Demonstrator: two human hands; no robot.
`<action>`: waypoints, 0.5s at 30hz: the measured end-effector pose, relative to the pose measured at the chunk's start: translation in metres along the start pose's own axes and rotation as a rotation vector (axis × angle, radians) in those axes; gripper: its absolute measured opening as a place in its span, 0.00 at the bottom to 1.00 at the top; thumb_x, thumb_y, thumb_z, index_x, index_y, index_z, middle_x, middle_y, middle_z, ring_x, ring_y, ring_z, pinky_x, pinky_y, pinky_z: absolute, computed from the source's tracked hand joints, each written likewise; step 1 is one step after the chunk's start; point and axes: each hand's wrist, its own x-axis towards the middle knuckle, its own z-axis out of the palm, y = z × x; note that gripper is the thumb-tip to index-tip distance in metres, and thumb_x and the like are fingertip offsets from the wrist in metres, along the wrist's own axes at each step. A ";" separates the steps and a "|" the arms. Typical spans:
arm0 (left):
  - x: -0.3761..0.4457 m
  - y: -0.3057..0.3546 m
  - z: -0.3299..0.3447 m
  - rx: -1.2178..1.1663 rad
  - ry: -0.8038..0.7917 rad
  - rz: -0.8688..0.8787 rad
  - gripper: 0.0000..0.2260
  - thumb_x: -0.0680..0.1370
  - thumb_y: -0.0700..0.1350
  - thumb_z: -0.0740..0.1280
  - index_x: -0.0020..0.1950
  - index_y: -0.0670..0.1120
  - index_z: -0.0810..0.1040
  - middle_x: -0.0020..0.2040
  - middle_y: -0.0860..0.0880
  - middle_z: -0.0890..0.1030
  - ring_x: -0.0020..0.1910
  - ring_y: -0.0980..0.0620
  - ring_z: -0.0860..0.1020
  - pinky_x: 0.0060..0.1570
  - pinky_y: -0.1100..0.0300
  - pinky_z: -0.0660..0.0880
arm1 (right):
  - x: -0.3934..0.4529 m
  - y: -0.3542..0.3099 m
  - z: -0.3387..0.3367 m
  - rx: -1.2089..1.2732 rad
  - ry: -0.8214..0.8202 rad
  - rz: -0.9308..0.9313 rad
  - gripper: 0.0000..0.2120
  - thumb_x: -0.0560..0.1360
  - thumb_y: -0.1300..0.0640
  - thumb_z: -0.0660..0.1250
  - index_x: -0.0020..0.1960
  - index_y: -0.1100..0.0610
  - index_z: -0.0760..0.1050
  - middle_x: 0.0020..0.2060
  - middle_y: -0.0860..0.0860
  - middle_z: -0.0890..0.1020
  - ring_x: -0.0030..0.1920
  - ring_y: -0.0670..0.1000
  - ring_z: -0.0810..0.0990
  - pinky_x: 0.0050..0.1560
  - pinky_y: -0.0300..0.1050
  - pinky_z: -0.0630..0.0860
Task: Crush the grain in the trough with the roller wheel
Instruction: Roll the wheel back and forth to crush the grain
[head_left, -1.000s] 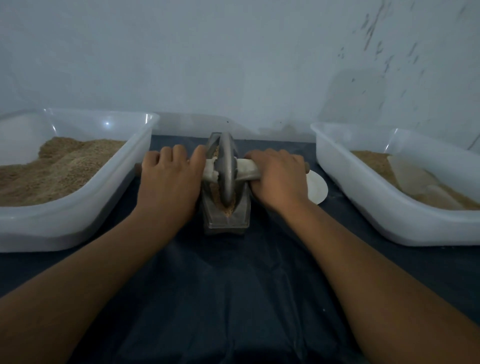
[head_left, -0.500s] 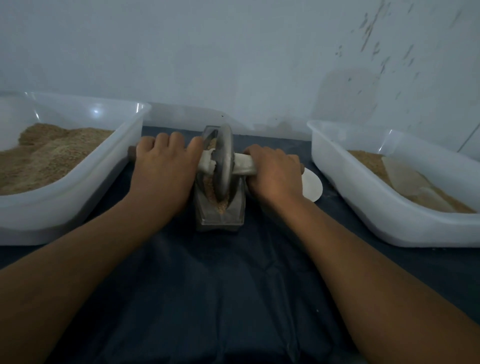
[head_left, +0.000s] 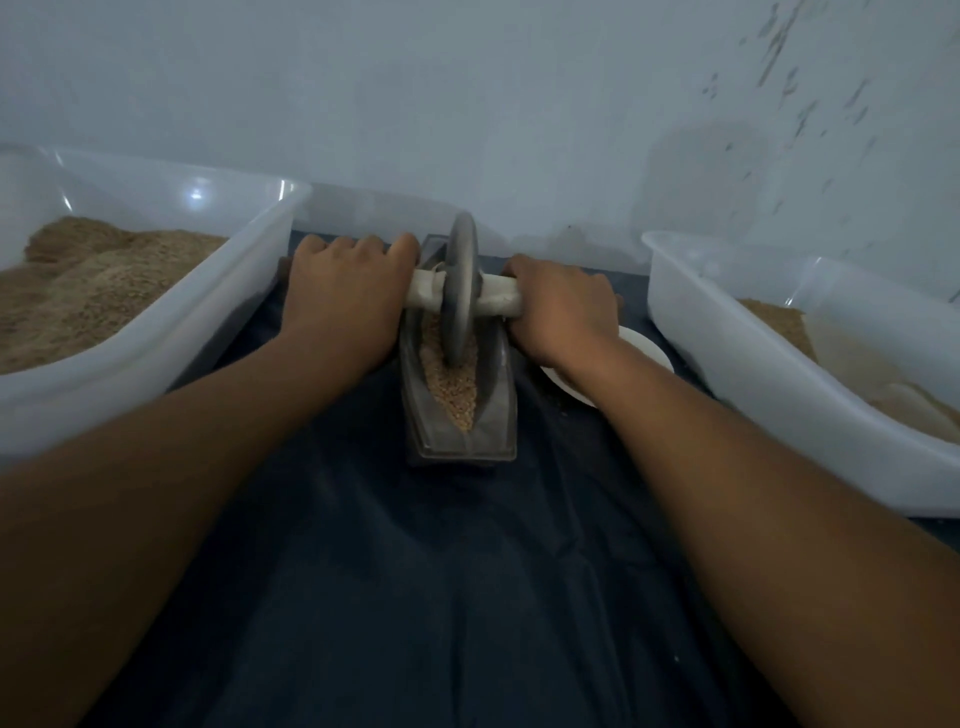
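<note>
**Both hands on axle, wheel standing in trough**

The trough (head_left: 460, 395) sits at frame centre on a dark cloth (head_left: 415, 597), its long axis running away from the camera. Grain (head_left: 452, 384) lies along its channel, visible at the near end. The wheel (head_left: 461, 291) stands upright on edge in the trough, towards the far half, its lower rim in the grain. A pale axle (head_left: 498, 301) passes through the hub, level, crossing the trough.

The left hand (head_left: 348, 301) is clenched over the left end of the axle, knuckles up, just left of the wheel. The right hand (head_left: 563, 312) is wrapped round the right end likewise.

At left of frame, a translucent tub (head_left: 156, 358) holds brown meal. At right, a second tub (head_left: 753, 374) holds a paler, lower layer. A white dish (head_left: 644, 358) lies on the cloth between the trough and the right tub, partly hidden by the right wrist.
</note>
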 end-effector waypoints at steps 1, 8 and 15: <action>0.003 0.000 0.001 0.014 0.014 0.004 0.12 0.76 0.45 0.68 0.58 0.46 0.71 0.47 0.43 0.79 0.44 0.40 0.78 0.47 0.49 0.68 | 0.004 0.002 0.000 0.009 -0.041 0.008 0.16 0.75 0.51 0.69 0.61 0.45 0.75 0.52 0.50 0.83 0.53 0.57 0.81 0.46 0.50 0.64; 0.013 -0.002 0.009 0.052 0.042 0.014 0.09 0.78 0.43 0.65 0.58 0.45 0.70 0.47 0.43 0.78 0.44 0.41 0.77 0.45 0.50 0.66 | 0.026 0.003 -0.006 0.005 -0.230 0.007 0.17 0.74 0.55 0.70 0.61 0.45 0.75 0.54 0.50 0.81 0.47 0.53 0.74 0.40 0.48 0.68; 0.000 0.003 0.006 0.087 0.064 0.003 0.12 0.77 0.45 0.66 0.59 0.47 0.69 0.50 0.45 0.78 0.47 0.42 0.77 0.48 0.50 0.69 | 0.012 0.002 0.001 -0.029 -0.095 0.003 0.15 0.75 0.52 0.69 0.61 0.45 0.75 0.53 0.51 0.82 0.54 0.58 0.80 0.44 0.48 0.66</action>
